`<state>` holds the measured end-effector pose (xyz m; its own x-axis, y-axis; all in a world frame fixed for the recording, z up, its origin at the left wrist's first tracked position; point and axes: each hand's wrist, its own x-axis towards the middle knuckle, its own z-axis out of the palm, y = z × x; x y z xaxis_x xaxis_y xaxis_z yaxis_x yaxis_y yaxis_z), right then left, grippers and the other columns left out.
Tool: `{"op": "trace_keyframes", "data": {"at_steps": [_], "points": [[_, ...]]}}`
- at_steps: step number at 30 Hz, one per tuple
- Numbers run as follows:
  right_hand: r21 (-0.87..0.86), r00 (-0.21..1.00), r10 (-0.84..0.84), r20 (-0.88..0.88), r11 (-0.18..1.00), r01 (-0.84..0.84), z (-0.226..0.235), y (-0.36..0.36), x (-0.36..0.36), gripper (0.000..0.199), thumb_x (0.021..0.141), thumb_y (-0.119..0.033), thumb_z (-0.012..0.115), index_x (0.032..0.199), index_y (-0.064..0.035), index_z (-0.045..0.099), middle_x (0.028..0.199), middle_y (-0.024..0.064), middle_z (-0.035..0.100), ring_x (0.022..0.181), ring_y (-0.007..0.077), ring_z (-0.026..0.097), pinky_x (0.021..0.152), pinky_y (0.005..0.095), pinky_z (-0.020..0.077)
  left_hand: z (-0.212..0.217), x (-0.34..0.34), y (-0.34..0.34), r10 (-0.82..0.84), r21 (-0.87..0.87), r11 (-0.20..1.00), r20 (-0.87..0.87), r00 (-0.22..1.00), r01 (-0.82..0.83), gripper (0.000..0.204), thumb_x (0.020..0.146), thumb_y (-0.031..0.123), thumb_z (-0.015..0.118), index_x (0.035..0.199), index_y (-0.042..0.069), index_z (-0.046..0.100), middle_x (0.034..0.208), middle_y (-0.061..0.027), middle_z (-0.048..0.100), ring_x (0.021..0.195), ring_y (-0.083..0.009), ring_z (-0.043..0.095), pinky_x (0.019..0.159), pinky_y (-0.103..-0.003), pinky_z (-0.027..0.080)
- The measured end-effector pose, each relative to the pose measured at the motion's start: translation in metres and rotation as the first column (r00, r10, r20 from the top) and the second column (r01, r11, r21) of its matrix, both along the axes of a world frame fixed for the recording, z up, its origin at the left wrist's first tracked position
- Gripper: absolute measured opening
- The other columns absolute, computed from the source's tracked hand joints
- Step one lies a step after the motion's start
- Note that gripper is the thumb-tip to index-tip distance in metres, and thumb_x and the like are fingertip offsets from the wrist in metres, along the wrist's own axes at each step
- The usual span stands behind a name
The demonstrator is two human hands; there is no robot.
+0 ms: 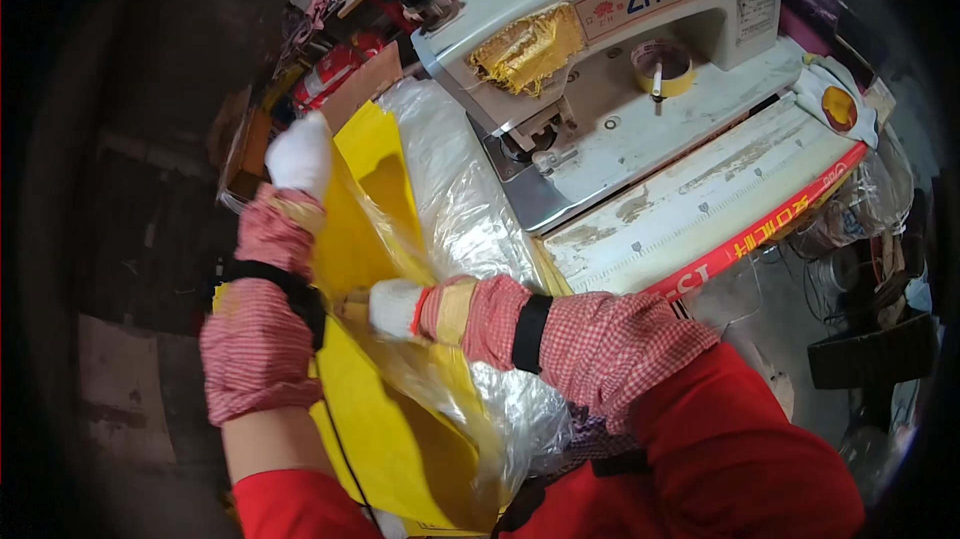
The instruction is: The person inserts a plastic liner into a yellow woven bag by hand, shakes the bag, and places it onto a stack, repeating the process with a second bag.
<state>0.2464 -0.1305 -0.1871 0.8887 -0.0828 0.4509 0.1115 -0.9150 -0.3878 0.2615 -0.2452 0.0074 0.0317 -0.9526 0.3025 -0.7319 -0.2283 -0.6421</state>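
Yellow flat sheeting (375, 404), partly covered by thin clear film (440, 369), hangs in front of me and slopes down toward my lap. My left hand (300, 154), in a white glove, is closed at its upper left edge; those fingers are mostly hidden. My right hand (394, 307), also in a white glove, reaches across from the right, its tan-tipped fingers pinched at the film and yellow sheeting near the middle. Both forearms wear red-checked sleeve covers with black bands. A crumpled heap of clear plastic (450, 169) lies just right of the sheeting.
A grey industrial sewing machine (560, 9) stands at upper right, with a yellow cloth scrap on its head and a yellow tape roll (663, 69) on its bed. A worn white ledge (690, 199) with a red strip fronts it. A cardboard box (245, 154) sits beyond my left hand.
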Motion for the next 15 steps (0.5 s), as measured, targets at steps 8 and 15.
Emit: {"op": "trace_keyframes", "data": {"at_steps": [8, 15], "points": [[0.317, 0.957, 0.277, 0.082, 0.903, -0.289, -0.081, 0.15, -0.108, 0.02, 0.08, -0.024, 0.051, 0.09, -0.0124, 0.064, 0.085, 0.0095, 0.063, 0.076, 0.0281, 0.061, 0.067, 0.0405, 0.0481, 0.154, -0.022, -0.003, -0.24, 0.044, 0.969, 0.418, 0.876, 0.244, 0.022, 0.088, 0.016, 0.042, 0.088, 0.005, 0.061, 0.085, -0.0137, 0.064, 0.077, -0.0311, 0.063, 0.066, -0.039, 0.051], [0.268, 0.861, -0.43, 0.272, 0.893, 0.361, -0.052, 0.121, -0.226, 0.028, 0.083, -0.015, 0.048, 0.109, -0.01, 0.057, 0.102, 0.0131, 0.06, 0.093, 0.0212, 0.059, 0.077, 0.0357, 0.0471, 0.141, -0.056, 0.028, -0.282, 0.116, 0.959, 0.266, 0.922, 0.26, 0.033, 0.092, 0.025, 0.036, 0.097, 0.003, 0.06, 0.091, -0.0157, 0.063, 0.088, -0.0317, 0.06, 0.079, -0.039, 0.047]]}}
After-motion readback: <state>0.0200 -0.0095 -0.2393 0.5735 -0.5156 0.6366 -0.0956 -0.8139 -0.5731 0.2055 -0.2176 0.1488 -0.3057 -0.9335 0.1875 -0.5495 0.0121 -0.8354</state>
